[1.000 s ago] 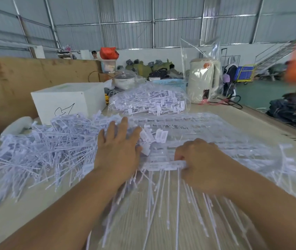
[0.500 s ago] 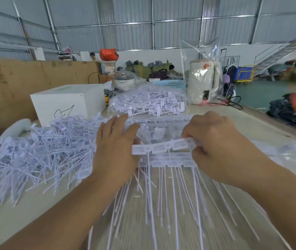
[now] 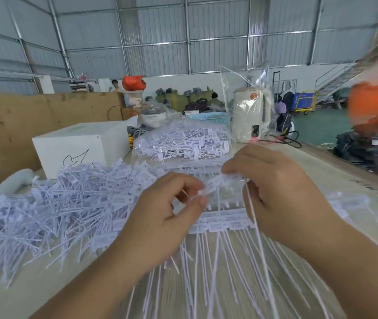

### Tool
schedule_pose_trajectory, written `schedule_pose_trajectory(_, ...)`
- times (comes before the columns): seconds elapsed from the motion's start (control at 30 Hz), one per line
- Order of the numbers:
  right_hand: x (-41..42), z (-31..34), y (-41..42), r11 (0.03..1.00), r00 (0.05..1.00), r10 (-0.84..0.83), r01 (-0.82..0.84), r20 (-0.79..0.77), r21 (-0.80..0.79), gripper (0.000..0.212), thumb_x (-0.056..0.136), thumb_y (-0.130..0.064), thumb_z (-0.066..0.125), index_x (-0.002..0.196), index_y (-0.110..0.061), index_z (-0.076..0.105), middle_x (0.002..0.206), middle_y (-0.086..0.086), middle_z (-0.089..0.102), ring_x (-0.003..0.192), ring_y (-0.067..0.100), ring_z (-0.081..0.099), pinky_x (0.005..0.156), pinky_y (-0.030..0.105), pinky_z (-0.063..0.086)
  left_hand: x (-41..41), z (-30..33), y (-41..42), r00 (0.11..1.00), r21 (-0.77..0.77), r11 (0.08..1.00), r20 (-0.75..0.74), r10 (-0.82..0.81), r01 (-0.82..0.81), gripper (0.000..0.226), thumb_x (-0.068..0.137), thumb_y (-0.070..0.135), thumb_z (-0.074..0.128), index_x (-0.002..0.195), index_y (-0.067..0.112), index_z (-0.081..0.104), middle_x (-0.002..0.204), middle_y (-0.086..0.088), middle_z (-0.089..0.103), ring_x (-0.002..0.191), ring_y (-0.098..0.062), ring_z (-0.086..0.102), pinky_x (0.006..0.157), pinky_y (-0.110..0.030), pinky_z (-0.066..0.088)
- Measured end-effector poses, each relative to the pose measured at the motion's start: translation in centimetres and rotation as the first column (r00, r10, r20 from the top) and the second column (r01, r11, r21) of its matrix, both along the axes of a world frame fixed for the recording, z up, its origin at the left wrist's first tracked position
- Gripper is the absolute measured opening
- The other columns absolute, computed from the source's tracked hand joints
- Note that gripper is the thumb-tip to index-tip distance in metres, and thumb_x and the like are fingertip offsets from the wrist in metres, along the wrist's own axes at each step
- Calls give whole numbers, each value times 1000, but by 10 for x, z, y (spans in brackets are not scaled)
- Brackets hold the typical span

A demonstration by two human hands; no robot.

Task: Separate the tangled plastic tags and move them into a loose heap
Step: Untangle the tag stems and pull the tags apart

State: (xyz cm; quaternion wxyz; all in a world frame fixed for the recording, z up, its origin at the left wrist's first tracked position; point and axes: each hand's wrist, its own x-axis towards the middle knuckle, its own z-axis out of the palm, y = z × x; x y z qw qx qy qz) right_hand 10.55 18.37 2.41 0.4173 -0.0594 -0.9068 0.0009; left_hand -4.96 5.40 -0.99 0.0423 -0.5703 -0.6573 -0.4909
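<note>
A strip of joined white plastic tags [image 3: 215, 184] is lifted above the table, its thin tails hanging toward me. My left hand [image 3: 160, 217] pinches the strip's left end between thumb and fingers. My right hand [image 3: 275, 192] grips its right end with curled fingers. Below them more joined strips of tags [image 3: 225, 223] lie flat on the wooden table [image 3: 335, 176], tails pointing at me. A big loose heap of separated tags [image 3: 56, 208] lies to the left of my left hand.
A white box [image 3: 77, 146] stands behind the heap. A clear bag of tags [image 3: 181, 142] lies farther back, with a wrapped kettle [image 3: 250, 116] to its right. A blurred orange shape [image 3: 376, 107] is at the right edge. Brown board [image 3: 22, 116] runs along the left.
My left hand has left the pile and now pinches the strip's left end. My right hand raised the strip higher and both hands are pulling it between them.
</note>
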Motion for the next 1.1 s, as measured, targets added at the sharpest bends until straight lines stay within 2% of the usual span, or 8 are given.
schedule_pose_trajectory(0.13,1,-2,-2,995,995,96,-97,-36,-20,52,69,16,39,104,-5,70,97,10,63,86,29,63,64,45,54,2,4,1,985,-39,999,169,25,-19,29,82,64,59,101,42,62,105,30,59,97,12,55,76,1,36)
schedule_pose_trajectory(0.27,0,-4,-1,989,992,123,-122,2,-82,53,71,10,38,110,-8,71,103,4,67,96,14,63,82,28,53,-6,9,2,904,-30,993,418,-90,113,24,69,49,80,82,32,71,70,11,67,65,-14,59,67,-26,45)
schedule_pose_trajectory(0.33,2,-6,2,941,982,181,-158,53,-298,52,76,-3,39,115,-19,69,103,-3,69,92,-1,60,77,15,46,-10,11,0,887,13,992,446,-117,124,30,61,47,86,81,28,72,68,7,67,61,-9,57,60,-19,44)
schedule_pose_trajectory(0.43,6,-4,5,720,942,327,-196,77,-666,41,78,-21,40,102,-36,70,89,5,69,80,26,61,67,37,45,-13,14,-3,869,60,984,462,-174,166,21,58,35,80,76,27,72,68,3,68,59,-10,57,55,-18,46)
schedule_pose_trajectory(0.6,6,0,1,742,912,367,-168,184,-649,43,90,-57,46,87,-21,69,77,2,65,70,17,61,66,40,50,-7,13,-5,875,9,973,434,-213,232,24,60,27,90,67,24,67,67,-8,68,54,-18,57,50,-29,48)
schedule_pose_trajectory(0.7,0,-3,-6,768,855,405,-126,324,-627,27,96,-45,55,75,-30,63,63,-4,60,50,5,48,51,24,39,-1,16,-7,809,7,939,506,-299,343,21,67,34,77,64,23,60,57,-6,64,43,-19,54,47,-26,44)
schedule_pose_trajectory(0.93,-8,-11,-14,769,935,327,-180,135,-614,20,98,-24,57,83,-14,66,59,0,47,53,14,41,54,33,36,10,14,-2,829,68,982,526,-187,178,32,81,48,62,60,25,55,46,-2,52,36,-14,40,39,-18,33)
schedule_pose_trajectory(1.1,-19,-20,-28,752,964,192,-264,-183,-604,27,99,-26,55,74,-18,57,52,-4,44,48,11,41,47,31,35,14,14,2,529,296,950,793,-303,100,28,87,34,57,64,19,57,51,-5,52,35,-13,38,38,-18,33)
